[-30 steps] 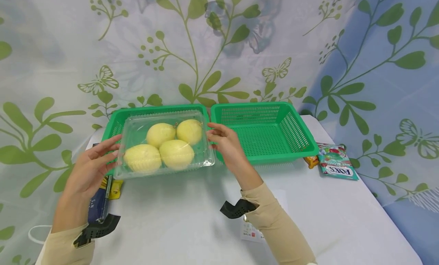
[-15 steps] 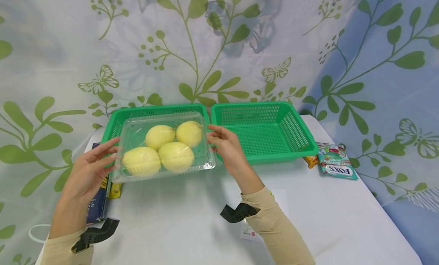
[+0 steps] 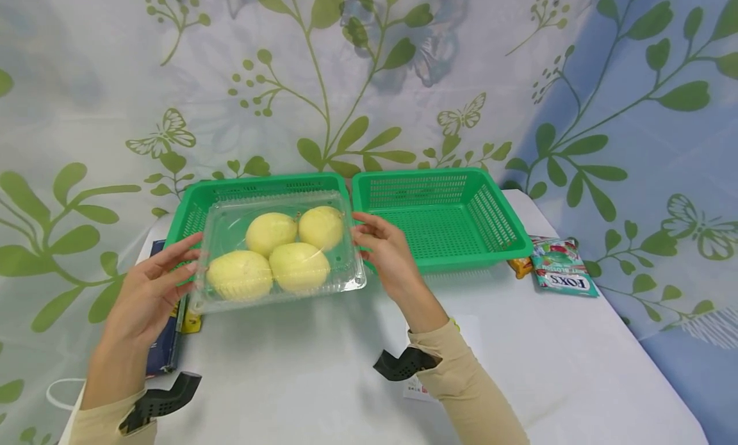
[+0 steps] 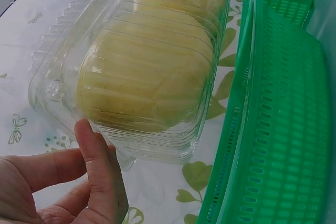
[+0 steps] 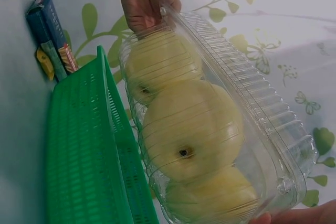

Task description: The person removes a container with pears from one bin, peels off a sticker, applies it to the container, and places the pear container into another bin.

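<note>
Plastic box [image 3: 230, 230]: clear and ribbed, held tilted off the surface between both hands; from the head it overlaps the front part of the left basket, and the wrist views show a gap between box and basket.
Fruit [image 3: 300, 267]: 4 pale yellow, rounded pieces inside the box, 2 nearer the person and 2 behind, seen through the plastic.
Left hand [image 3: 147, 291]: grasping the left end of the box, fingers against its edge.
Right hand [image 3: 392, 253]: grasping the right end of the box, fingers bent at its side.
Sleeves [image 3: 473, 387]: beige, with a black piece [image 3: 167, 400] at each wrist.
Left basket [image 3: 183, 221]: green, with slotted walls, partly hidden behind the box.
Right basket [image 3: 444, 227]: green, just beside the left basket, its slotted floor visible.
Left side: a dark blue carton [image 3: 164, 352] with a yellow packet [image 3: 191, 323] just beside it.
Right side: a teal packet marked FOX'S [image 3: 558, 266] and an orange packet [image 3: 521, 267], near the right basket's corner.
Surface [image 3: 323, 368]: white; a sheet of paper [image 3: 419, 388] lies partly under the right forearm.
Curtain [image 3: 230, 112]: pale, printed with green leaves and butterflies, behind the baskets.
</note>
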The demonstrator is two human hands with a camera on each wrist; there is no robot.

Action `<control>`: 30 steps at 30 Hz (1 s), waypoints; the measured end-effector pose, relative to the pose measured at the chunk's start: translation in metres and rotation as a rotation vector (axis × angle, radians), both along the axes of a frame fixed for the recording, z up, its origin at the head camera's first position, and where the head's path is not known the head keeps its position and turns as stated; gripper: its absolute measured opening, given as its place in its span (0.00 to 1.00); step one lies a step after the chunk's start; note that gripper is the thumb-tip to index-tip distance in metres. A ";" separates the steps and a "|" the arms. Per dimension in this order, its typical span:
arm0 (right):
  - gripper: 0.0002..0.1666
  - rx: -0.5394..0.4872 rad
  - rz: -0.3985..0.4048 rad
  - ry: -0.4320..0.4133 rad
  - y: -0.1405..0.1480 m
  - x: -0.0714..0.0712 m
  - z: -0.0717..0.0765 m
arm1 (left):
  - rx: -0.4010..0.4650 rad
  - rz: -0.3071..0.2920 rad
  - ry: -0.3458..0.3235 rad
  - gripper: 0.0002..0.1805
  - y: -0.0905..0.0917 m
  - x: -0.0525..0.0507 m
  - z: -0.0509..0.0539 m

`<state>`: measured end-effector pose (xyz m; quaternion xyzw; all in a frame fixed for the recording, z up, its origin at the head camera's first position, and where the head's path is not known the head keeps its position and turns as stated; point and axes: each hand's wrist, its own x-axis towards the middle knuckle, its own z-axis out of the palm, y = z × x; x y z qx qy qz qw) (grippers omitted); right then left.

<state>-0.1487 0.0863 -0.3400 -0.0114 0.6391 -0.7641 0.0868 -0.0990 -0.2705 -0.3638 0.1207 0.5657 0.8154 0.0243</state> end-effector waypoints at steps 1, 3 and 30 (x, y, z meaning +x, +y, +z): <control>0.24 -0.001 0.001 -0.001 0.000 0.000 0.000 | -0.001 0.002 0.001 0.27 0.000 0.000 0.000; 0.24 0.000 0.000 -0.002 0.001 0.001 -0.001 | -0.003 0.005 0.004 0.27 0.001 0.001 -0.001; 0.26 -0.020 0.035 -0.004 0.021 0.032 -0.004 | -0.144 0.056 -0.038 0.29 0.013 0.027 -0.008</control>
